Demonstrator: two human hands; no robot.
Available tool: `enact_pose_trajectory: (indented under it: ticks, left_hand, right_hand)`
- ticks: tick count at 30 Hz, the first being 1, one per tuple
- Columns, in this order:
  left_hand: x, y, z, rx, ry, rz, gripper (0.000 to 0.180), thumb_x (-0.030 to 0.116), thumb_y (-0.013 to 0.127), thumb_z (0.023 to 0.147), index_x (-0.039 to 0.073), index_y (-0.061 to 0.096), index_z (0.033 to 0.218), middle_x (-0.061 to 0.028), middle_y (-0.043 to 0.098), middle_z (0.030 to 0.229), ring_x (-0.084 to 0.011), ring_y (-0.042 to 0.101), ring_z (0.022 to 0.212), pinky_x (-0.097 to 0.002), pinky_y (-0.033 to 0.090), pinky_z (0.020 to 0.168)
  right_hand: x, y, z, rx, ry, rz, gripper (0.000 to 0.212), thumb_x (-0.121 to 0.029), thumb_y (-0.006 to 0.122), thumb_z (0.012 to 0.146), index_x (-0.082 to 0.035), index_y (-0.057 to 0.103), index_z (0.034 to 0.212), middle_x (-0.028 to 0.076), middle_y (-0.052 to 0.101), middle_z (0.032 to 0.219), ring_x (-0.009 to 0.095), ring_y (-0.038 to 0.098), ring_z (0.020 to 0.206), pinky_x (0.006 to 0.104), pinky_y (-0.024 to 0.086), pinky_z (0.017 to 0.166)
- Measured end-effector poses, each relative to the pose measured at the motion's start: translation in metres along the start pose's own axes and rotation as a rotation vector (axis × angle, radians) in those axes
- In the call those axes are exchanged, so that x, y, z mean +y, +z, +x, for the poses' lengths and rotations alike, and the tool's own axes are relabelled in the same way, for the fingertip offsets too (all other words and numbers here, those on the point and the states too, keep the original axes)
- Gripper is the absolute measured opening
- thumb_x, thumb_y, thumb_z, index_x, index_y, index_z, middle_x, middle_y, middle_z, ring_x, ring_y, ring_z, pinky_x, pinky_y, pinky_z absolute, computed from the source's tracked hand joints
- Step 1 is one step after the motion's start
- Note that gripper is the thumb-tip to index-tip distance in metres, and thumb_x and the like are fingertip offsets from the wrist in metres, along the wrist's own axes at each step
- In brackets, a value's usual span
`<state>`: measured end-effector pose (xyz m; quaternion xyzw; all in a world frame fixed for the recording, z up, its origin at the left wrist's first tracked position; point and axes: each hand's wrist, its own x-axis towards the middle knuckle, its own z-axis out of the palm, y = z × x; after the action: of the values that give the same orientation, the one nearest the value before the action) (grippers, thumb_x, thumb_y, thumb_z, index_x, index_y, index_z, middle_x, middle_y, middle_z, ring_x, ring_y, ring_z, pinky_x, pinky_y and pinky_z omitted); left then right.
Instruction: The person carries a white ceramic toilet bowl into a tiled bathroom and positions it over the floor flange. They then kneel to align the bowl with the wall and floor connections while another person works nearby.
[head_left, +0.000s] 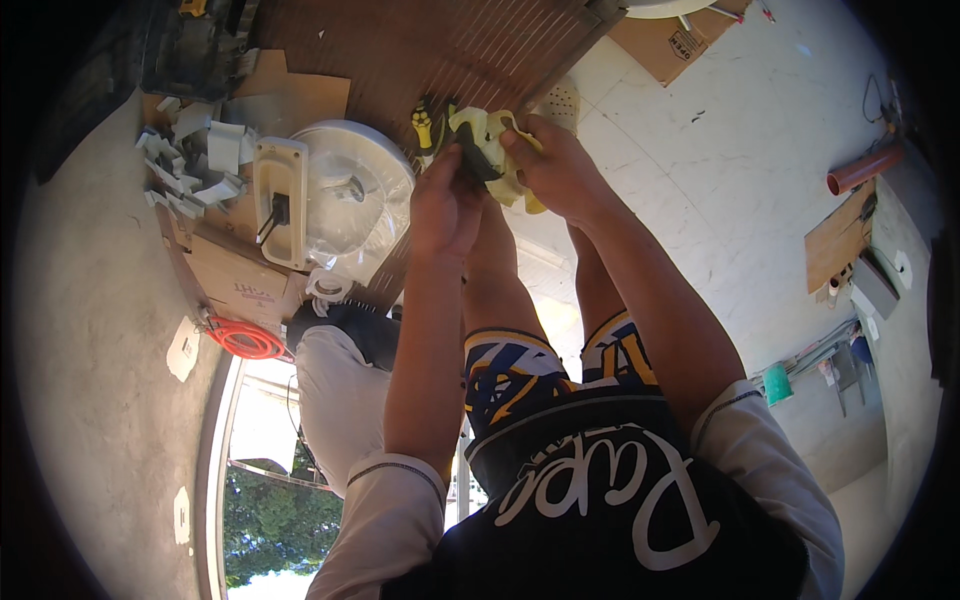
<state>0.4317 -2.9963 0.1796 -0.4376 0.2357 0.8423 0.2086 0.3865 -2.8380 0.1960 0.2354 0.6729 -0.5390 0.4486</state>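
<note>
Bundle (493,140): pale yellow, soft by its look, held between both hands in front of the legs (497,275); whether it is glove or cloth, I cannot tell.
Dark part (480,157): sits on the left side of the bundle; folds and thumb cover some of its shape.
Left hand (446,208): thumb is bent toward the dark part and seems to pinch it; its other fingers are mostly hidden, so I cannot tell how they lie.
Right hand (557,170): pinching the yellow edge, with thumb and fingers curled on it.
Handling: I would let the left hand hold steady and the right hand make small movements, because soft material probably twists under a strong pull.
Grip: better to pinch close to where yellow and dark meet, so that the folds do not slip.
Tool (422,122): yellow and black, just beyond the left hand; loose folds could catch on it.
Basin (392,165): white and round, near, to the left; the left elbow should pass clear of its rim.
</note>
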Motion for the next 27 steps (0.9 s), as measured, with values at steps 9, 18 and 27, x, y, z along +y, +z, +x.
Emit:
enact_pose_trajectory:
  ticks: [9, 18, 27]
  left_hand:
    - [0.006, 0.001, 0.004, -0.018, 0.057, -0.008, 0.037, 0.022, 0.042, 0.097, -0.001, 0.045, 0.126, -0.0125, 0.054, 0.124, -0.0234, 0.051, 0.115, -0.0401, 0.040, 0.101]
    - [-0.004, 0.005, -0.001, -0.051, 0.101, 0.078, 0.037, 0.022, 0.041, 0.098, -0.001, 0.043, 0.128, -0.0113, 0.051, 0.127, -0.0216, 0.049, 0.118, -0.0381, 0.036, 0.103]
    - [-0.015, 0.008, 0.000, -0.070, 0.142, -0.040, 0.040, 0.020, 0.041, 0.098, -0.003, 0.041, 0.130, -0.0096, 0.052, 0.122, -0.0199, 0.046, 0.117, -0.0353, 0.033, 0.103]
  right_hand:
    - [-0.004, -0.004, -0.003, 0.030, -0.139, 0.113, 0.041, -0.036, 0.058, 0.092, -0.001, 0.058, 0.112, 0.008, 0.060, 0.084, 0.013, 0.058, 0.079, 0.0260, 0.047, 0.065]
    - [-0.010, 0.013, 0.002, 0.119, -0.283, 0.082, 0.060, -0.051, 0.060, 0.086, 0.002, 0.057, 0.113, 0.014, 0.065, 0.095, 0.020, 0.063, 0.087, 0.0307, 0.049, 0.074]
    - [-0.006, 0.022, 0.003, 0.213, -0.322, 0.069, 0.046, -0.040, 0.059, 0.089, 0.004, 0.057, 0.098, 0.019, 0.063, 0.079, 0.028, 0.063, 0.075, 0.0354, 0.047, 0.067]
